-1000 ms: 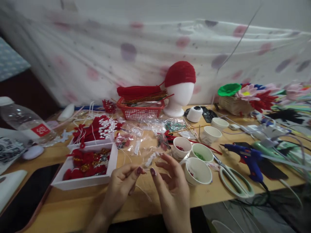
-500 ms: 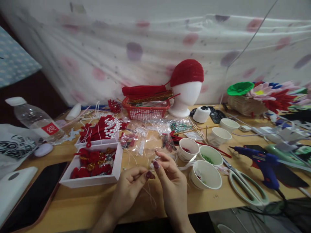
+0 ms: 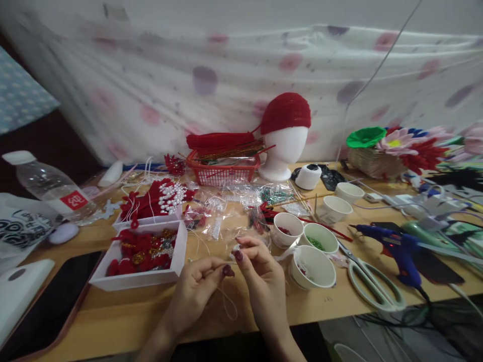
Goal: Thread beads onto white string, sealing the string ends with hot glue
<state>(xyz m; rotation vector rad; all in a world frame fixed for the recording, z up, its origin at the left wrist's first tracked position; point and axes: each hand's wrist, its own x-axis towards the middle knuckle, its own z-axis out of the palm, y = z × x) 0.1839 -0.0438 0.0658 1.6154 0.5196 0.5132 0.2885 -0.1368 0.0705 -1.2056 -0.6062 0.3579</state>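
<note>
Over the front middle of the table, my left hand (image 3: 199, 289) is closed in a pinch on a thin pale thread (image 3: 230, 304), which hangs below the fingers in a loop. Beside it, my right hand (image 3: 264, 281) pinches a small white piece (image 3: 236, 248), mostly covered by the fingertips, so its kind does not show. Just right of my right hand stand a paper cup with a few small beads (image 3: 320, 281), a cup of green beads (image 3: 316, 244) and a cup of dark red bits (image 3: 285, 231). A white box of red and gold ornaments (image 3: 147, 251) lies left of my hands.
Scissors (image 3: 377, 286) and a blue glue gun (image 3: 396, 246) lie at right, near cables. Behind are a red basket (image 3: 224, 173), plastic bags (image 3: 215, 211) and a white head form (image 3: 285, 146) wrapped in red. A bottle (image 3: 49, 188) and a phone (image 3: 56, 296) are at left.
The whole view has shifted slightly, so things appear a little further left. Both hands keep their pinches close together, and the hanging thread loop has changed shape slightly.
</note>
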